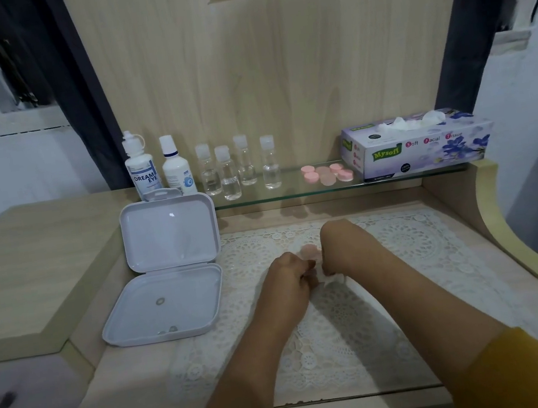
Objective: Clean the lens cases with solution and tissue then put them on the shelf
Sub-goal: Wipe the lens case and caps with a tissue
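Both hands are down over the lace mat (404, 240) on the table (119, 377), working close together on a pink lens case (309, 251) that peeks out between them. The left hand (288, 279) has its fingers curled in, pinching at the near edge of the case, though exactly what sits under the fingertips is hidden. The right hand (341, 245) is curled too, and a scrap of white tissue (335, 277) shows just below it, so it looks to be gripping that tissue against the case. Expect this case to be very light, small and rigid plastic; wet with solution it would likely be slick, so a firm pinch on the rim with one hand while the other wipes seems the sensible hold. It should not crush, but it could easily squirt out of damp fingers. Up on the glass shelf (260, 200), a cluster of pink cases (325, 173) already lies beside the tissue box (418, 143), with four small clear bottles (238, 168) and two solution bottles (158, 167) further left. An open white box (169, 269) sits on the table to the left of the hands. Going by that, this case is mid-wipe and the shelf trip is yet to come.
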Tool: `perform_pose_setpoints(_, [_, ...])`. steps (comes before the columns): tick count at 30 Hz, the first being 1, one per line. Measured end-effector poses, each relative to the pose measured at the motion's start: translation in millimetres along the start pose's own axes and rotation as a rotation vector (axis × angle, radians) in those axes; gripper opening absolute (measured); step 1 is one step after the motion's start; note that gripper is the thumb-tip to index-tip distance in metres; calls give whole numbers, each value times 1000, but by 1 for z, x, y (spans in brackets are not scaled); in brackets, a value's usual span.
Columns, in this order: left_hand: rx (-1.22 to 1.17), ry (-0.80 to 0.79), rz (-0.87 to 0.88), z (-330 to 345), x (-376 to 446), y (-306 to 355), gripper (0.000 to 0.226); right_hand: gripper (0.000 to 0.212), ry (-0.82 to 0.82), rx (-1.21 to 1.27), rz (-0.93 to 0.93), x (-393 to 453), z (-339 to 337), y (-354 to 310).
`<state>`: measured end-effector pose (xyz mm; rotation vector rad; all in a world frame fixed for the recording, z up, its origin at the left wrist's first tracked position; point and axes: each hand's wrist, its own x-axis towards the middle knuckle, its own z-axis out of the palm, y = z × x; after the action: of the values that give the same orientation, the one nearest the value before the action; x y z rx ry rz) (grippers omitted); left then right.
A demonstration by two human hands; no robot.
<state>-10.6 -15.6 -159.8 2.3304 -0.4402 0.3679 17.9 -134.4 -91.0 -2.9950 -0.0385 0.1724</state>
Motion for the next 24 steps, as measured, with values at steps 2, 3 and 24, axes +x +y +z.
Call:
perform_pose_setpoints(2, [33, -8, 27, 1, 0, -1, 17, 31, 43, 48, 7, -3, 3, 0])
perform_pose_setpoints(3, [48, -7, 36, 1, 0, -2, 17, 31, 57, 57, 7, -5, 5, 0])
perform_pose_setpoints(24, [32, -14, -61, 4, 2, -2, 30, 10, 304, 598, -126, -39, 38, 40])
